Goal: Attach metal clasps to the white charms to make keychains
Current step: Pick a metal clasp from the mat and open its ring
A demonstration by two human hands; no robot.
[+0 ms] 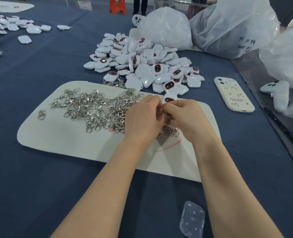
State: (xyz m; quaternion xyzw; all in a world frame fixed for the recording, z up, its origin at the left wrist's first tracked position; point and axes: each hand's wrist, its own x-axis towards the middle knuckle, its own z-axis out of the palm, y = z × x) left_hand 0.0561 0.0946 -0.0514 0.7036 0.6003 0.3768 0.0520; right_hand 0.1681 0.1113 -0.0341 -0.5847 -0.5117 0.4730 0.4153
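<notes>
White charm (169,98) peeks out right behind the fingertips, above the mat (65,140) on the desk (39,186). Left hand (142,117) and right hand (184,115) pressed together, fingers curled, pinching a metal clasp (162,109) between them. Pile of clasps (94,109) just left.

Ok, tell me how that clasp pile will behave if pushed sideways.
The clasp pile looks tangled, so it would probably drag as a clump. Pieces at its edge may trail off. On the matte mat it likely catches rather than slides.

left hand (142,118), right hand (185,115), fingers (154,102) together
</notes>
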